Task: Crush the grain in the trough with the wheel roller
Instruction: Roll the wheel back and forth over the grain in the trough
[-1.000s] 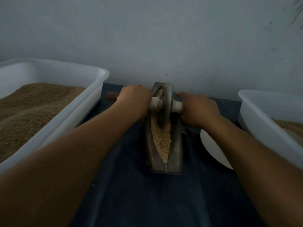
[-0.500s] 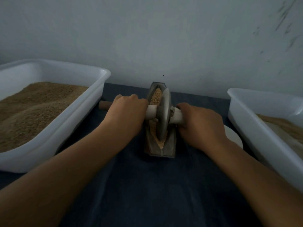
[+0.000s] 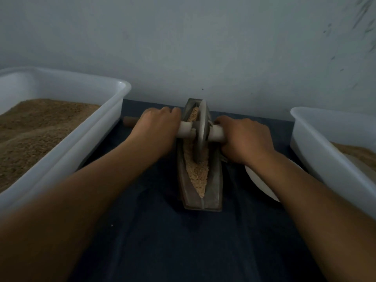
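1. The grain (image 3: 198, 176) lies in a long tan strip down the middle of the trough (image 3: 200, 202), coming to a point at the end nearest me and running up under the wheel toward the far end.
2. The trough is a narrow grey boat-shaped vessel, set lengthwise away from me on the dark blue cloth (image 3: 183, 247), its far end close to the wall (image 3: 183, 47).
3. The wheel roller (image 3: 201, 131) stands upright in the trough's far half, its lower edge sunk in the grain.
4. A pale axle runs through the wheel's middle and sticks out on both sides.
5. My left hand (image 3: 157, 131) is wrapped around the axle on the left of the wheel, knuckles up; a brown end of the handle (image 3: 130, 121) pokes out past it.
6. My right hand (image 3: 246, 139) is clenched around the axle on the right of the wheel, fingers curled over the top.
7. Both forearms reach in from the near edge, one on either side of the trough.
8. A white plate (image 3: 262, 184) lies on the cloth just right of the trough, partly hidden under my right forearm.
9. A big white tub (image 3: 97, 127) full of brown grain sits on the left.
10. Another white tub (image 3: 325, 155) sits at the right edge, with some brown grain showing inside.
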A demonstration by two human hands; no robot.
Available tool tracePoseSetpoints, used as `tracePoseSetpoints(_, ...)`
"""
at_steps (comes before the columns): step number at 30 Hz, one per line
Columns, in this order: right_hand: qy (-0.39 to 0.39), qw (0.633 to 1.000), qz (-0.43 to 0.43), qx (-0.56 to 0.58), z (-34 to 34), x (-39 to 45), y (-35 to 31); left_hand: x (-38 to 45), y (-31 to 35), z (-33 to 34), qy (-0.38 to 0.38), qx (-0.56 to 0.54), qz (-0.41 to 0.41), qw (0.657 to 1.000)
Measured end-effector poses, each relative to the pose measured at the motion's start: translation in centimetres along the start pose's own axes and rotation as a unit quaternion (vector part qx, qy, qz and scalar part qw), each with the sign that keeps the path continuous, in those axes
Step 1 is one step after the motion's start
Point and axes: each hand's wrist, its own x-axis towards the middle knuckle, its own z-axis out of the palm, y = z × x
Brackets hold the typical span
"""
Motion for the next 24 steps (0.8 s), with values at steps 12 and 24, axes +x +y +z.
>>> tracePoseSetpoints(12, -0.154, 0.988, 0.011, -0.003, 0.6, 6.8, 1.2, 4.9, -1.4, 0.8, -0.059, -0.031, -0.025, 0.997)
tracePoseSetpoints(24, -0.012, 0.999, 0.017, -0.038, -0.9, 0.9, -0.7, 0.6, -0.3, -0.1, -0.058, -0.017, -0.021, 0.998)
